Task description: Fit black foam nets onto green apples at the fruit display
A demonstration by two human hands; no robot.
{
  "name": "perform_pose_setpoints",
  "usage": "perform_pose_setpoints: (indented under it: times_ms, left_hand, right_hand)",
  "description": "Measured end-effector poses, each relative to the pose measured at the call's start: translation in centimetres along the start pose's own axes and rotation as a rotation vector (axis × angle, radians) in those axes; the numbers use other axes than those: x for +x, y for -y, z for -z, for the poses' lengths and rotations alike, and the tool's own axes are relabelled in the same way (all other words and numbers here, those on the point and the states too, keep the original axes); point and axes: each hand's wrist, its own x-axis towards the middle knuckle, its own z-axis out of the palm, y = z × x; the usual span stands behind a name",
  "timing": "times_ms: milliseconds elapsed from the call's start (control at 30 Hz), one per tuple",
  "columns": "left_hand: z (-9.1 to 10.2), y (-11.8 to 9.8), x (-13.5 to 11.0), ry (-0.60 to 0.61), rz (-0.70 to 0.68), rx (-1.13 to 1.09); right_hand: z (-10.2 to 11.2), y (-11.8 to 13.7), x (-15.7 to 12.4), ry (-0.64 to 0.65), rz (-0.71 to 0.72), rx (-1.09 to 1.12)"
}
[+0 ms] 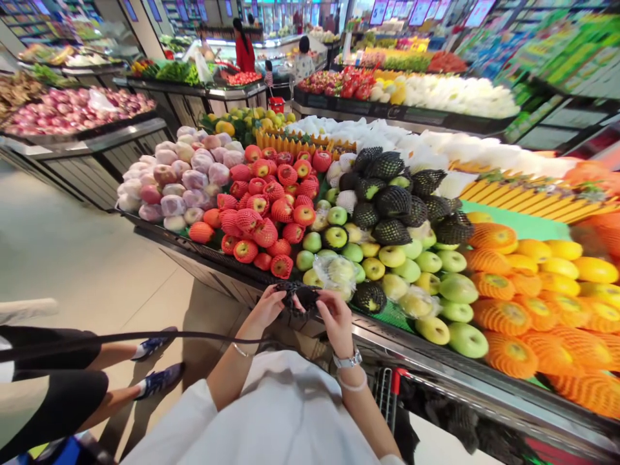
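Note:
A black foam fruit net [301, 298] is stretched between my two hands at the front edge of the fruit stand. My left hand [265, 312] pinches its left end, while the fingers of my right hand [336, 318] are closed on the right end. Whether anything lies inside the net cannot be made out. Just beyond it are green apples [336, 216], a plastic-wrapped fruit [339, 271] and a fruit in a black net [369, 297]. Red apples in red foam nets [264, 232] lie ahead to the left.
Dark-netted fruits [393, 201] are heaped behind the green apples. Orange-netted fruits [504, 316] fill the right side, wrapped pale-pink fruits [194, 171] the left. A red-handled basket or cart [396, 381] stands by my right arm. Another person's legs [116, 374] are close on my left.

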Motion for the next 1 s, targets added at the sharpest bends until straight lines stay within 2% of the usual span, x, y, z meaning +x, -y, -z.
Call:
perform_pose_setpoints:
  times_ms: [67, 100, 267, 333, 433, 533, 700, 800, 933, 1000]
  left_hand:
    - [-0.5, -0.4, -0.2, 0.053, -0.02, -0.014]
    - [-0.7, -0.4, -0.3, 0.055, -0.035, -0.015]
    - [-1.1, -0.1, -0.4, 0.006, -0.069, -0.093]
    - [-1.1, 0.0, -0.6, -0.045, -0.068, -0.185]
    - [-0.9, 0.3, -1.1, -0.126, -0.036, -0.295]
    - [-0.7, 0.6, -1.6, -0.156, 0.002, -0.327]
    - [-0.1, 0.9, -2.0, -0.142, 0.048, -0.404]
    - [0.1, 1.0, -2.0, -0.144, 0.047, -0.452]
    - [-0.1, 1.0, -1.9, -0.097, 0.059, -0.469]
    - [-0.2, 0.9, -2.0, -0.055, 0.08, -0.435]
  right_hand:
    - [-0.3, -0.6, -0.1, -0.155, -0.07, 0.053]
    - [-0.5, -0.8, -0.1, -0.169, -0.125, 0.117]
    - [-1.0, -1.0, -0.5, 0.122, -0.482, 0.677]
    - [-1.0, -1.2, -0.6, 0.125, -0.549, 0.828]
    - [-1.1, -2.1, -0.5, 0.054, -0.626, 0.957]
    - [-1.2, -3.2, -0.2, 0.035, -0.707, 1.008]
    - [-1.2, -3.7, 0.1, 0.187, -0.679, 0.992]
    - [-1.7, -3.4, -0.3, 0.23, -0.707, 0.968]
    - [-2.9, -2.9, -1.2, 0.205, -0.704, 0.906]
    - [-3.3, -2.7, -1.5, 0.115, -0.634, 0.842]
